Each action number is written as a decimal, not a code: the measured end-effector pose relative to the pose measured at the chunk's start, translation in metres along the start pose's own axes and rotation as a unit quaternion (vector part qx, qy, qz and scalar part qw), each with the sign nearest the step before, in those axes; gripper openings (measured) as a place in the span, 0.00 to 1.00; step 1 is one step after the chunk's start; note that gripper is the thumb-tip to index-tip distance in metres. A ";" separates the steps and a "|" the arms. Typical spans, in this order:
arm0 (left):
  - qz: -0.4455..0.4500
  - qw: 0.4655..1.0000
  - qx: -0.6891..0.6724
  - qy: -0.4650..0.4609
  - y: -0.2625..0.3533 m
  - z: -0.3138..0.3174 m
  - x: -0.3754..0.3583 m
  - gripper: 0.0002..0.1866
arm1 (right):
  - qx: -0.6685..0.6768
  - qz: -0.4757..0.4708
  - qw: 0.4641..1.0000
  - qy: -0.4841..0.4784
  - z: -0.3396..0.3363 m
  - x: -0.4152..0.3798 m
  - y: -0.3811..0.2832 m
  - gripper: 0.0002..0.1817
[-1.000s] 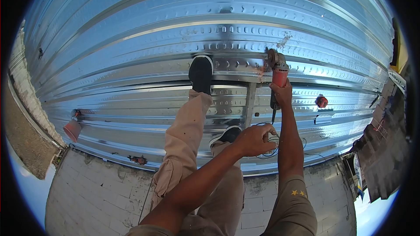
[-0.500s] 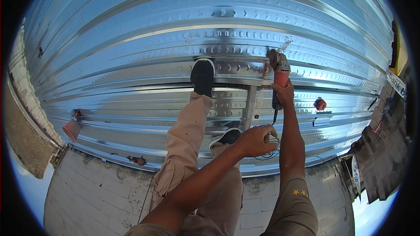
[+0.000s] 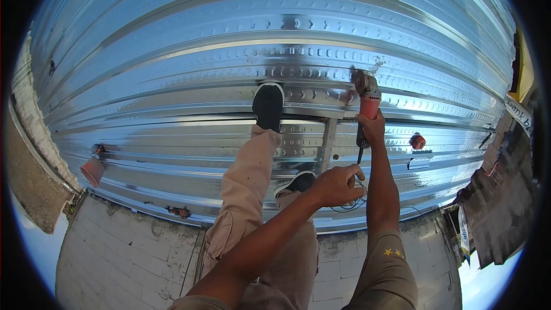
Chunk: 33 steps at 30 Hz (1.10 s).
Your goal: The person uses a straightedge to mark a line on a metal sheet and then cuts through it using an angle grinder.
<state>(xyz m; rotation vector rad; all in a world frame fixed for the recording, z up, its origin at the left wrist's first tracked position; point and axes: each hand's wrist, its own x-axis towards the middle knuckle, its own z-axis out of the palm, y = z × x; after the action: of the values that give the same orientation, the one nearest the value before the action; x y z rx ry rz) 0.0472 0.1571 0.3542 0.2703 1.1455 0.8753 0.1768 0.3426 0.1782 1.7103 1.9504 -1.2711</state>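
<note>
My right hand [image 3: 373, 127] is wrapped round the body of a red and grey angle grinder [image 3: 370, 105]. Its disc [image 3: 361, 82] points away from me, at or just above the ribbed metal sheet [image 3: 321, 95]; contact cannot be made out. From the grinder's rear a dark power cord [image 3: 361, 154] runs down towards my left hand [image 3: 340, 185]. The left fingers are curled, with loops of the cord [image 3: 347, 206] hanging at them. A reddish streak shows on the metal left of the disc.
My black shoes [image 3: 268, 106] stand on the sheets, one ahead of the other. A narrow strip [image 3: 329, 143] crosses a lower sheet. Around lie a red object [image 3: 417, 141], a pinkish bucket-like container [image 3: 93, 171] and a dark tool-like item [image 3: 179, 212]. A block wall [image 3: 132, 252] borders the near edge.
The view has shifted slightly, so the sheets and shoes appear a little lower. The grinder also sits slightly lower in view. Both hands keep their hold, and the streak beside the disc looks fainter.
</note>
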 end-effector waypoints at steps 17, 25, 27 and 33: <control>-0.008 1.000 -0.011 -0.006 0.006 -0.005 0.002 0.23 | -0.020 0.009 1.000 0.002 -0.004 0.010 -0.022 0.29; 0.005 1.000 -0.017 0.004 0.003 -0.004 0.005 0.23 | -0.016 -0.008 1.000 0.007 -0.002 0.012 -0.019 0.27; 0.012 1.000 -0.018 0.004 0.005 -0.004 0.007 0.23 | -0.016 -0.015 1.000 0.011 -0.002 0.015 -0.015 0.26; -0.001 1.000 -0.018 -0.002 0.007 -0.006 0.007 0.23 | -0.001 -0.025 1.000 0.006 -0.003 0.020 -0.014 0.26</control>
<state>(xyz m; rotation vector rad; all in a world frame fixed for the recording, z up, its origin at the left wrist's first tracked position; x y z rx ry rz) 0.0400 0.1656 0.3510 0.2420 1.1251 0.8930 0.1591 0.3593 0.1722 1.6822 2.0139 -1.2781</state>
